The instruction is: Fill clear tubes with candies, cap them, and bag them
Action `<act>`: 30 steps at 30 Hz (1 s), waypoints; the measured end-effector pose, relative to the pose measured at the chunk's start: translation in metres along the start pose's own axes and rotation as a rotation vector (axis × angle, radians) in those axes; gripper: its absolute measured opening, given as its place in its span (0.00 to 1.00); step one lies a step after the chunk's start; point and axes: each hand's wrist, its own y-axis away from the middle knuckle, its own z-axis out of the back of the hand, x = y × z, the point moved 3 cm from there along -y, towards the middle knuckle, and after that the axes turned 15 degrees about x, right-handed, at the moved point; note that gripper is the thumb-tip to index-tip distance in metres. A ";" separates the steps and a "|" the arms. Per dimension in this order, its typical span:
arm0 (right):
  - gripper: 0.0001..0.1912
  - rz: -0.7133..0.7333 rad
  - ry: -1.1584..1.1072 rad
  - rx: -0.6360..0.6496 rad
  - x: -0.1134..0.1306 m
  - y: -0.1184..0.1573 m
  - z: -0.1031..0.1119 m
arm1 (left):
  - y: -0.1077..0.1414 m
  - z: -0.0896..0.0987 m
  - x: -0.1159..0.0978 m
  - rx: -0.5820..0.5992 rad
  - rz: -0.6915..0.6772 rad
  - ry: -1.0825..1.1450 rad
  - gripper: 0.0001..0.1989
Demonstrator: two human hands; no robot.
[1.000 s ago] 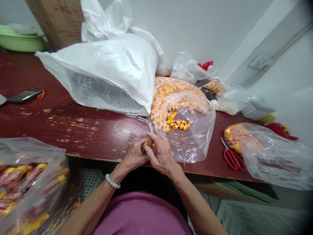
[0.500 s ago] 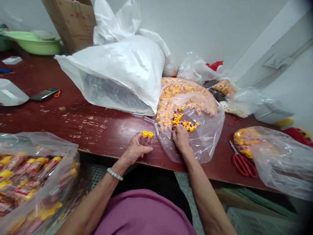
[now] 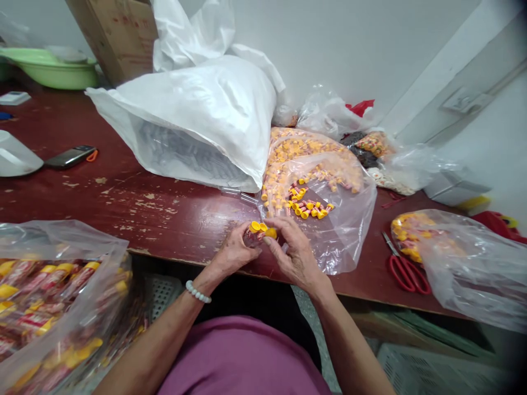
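Observation:
Near the table's front edge, my left hand [image 3: 233, 248] is closed around small clear tubes [image 3: 256, 226], whose yellow tops point up. My right hand [image 3: 297, 248] pinches a yellow-capped piece [image 3: 270, 233] between thumb and fingers, right beside those tubes; its lower end is hidden. Just beyond is a clear plastic bag [image 3: 349, 233] full of yellow-capped pieces with red-patterned bodies, and a loose cluster of capped pieces [image 3: 310, 210] lies at its mouth. A white sack [image 3: 214, 104] at the back gapes open on many clear tubes [image 3: 185, 156].
Red-handled scissors [image 3: 408, 273] and another bag of yellow-capped pieces [image 3: 414, 233] lie at the right. A bag of filled, yellow-capped tubes [image 3: 53, 282] stands front left. A phone-like device [image 3: 71, 157], green basin [image 3: 61, 74] and carton [image 3: 127, 38] are farther back.
My right hand has come out of the clear bag with a yellow-capped piece and moved left to my left hand. My left hand has shifted slightly right, still holding the tubes.

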 end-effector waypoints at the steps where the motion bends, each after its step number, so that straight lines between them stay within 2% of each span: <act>1: 0.16 -0.024 -0.005 -0.032 -0.003 0.001 0.000 | 0.001 0.000 -0.001 -0.003 0.007 0.001 0.15; 3: 0.19 -0.074 -0.018 -0.104 -0.008 0.005 -0.001 | 0.002 0.001 -0.002 -0.011 0.021 0.014 0.14; 5: 0.19 -0.091 0.002 -0.107 -0.008 0.009 -0.006 | 0.002 0.001 -0.002 -0.017 0.031 0.042 0.15; 10: 0.26 -0.027 0.123 0.069 0.003 0.016 -0.030 | 0.003 0.002 0.002 -0.048 0.048 0.128 0.15; 13: 0.25 -0.077 -0.022 0.092 -0.007 0.013 -0.029 | 0.003 0.003 0.005 -0.072 0.064 0.174 0.16; 16: 0.15 -0.254 -0.076 -0.107 -0.048 0.006 -0.004 | 0.002 0.006 0.008 -0.118 0.113 0.224 0.16; 18: 0.12 -0.406 0.111 -0.269 -0.086 0.003 0.018 | 0.002 0.008 0.010 -0.171 0.160 0.247 0.17; 19: 0.10 -0.477 0.241 -0.293 -0.104 0.001 0.027 | 0.002 0.009 0.011 -0.187 0.175 0.257 0.18; 21: 0.10 -0.630 0.415 -0.251 -0.139 -0.001 0.036 | 0.003 0.011 0.011 -0.205 0.182 0.276 0.18; 24: 0.11 -0.716 0.524 -0.182 -0.171 0.001 0.038 | 0.003 0.011 0.009 -0.203 0.161 0.275 0.20; 27: 0.08 -0.682 0.472 -0.228 -0.172 0.006 0.038 | 0.002 0.012 0.006 -0.193 0.142 0.235 0.19; 30: 0.11 -0.615 0.334 -0.295 -0.139 0.009 0.039 | 0.000 0.011 0.003 -0.181 0.143 0.176 0.17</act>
